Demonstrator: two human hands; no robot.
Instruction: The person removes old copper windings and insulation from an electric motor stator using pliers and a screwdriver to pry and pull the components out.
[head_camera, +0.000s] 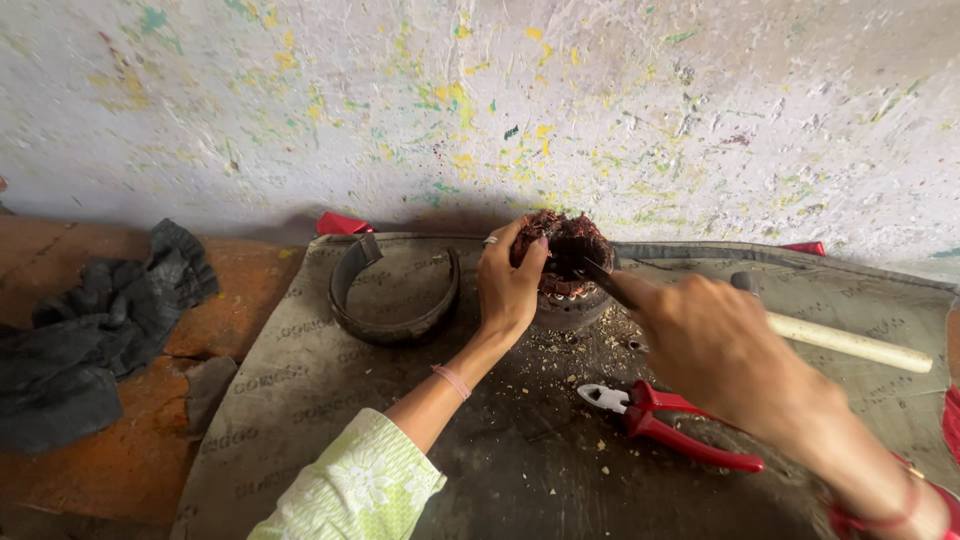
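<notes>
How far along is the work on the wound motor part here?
Crumbs and debris already litter the mat. The left hand steadies the reddish wound coil while the right hand pushes a dark tool into it. Most winding remains; the red pliers lie unused.

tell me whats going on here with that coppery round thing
A person sits at a dirty grey mat on the floor. The left hand steadies a round motor winding wound with reddish wire, while the right hand pushes a dark tool into its top. Red-handled pliers and a wooden-handled hammer lie beside it.
</notes>
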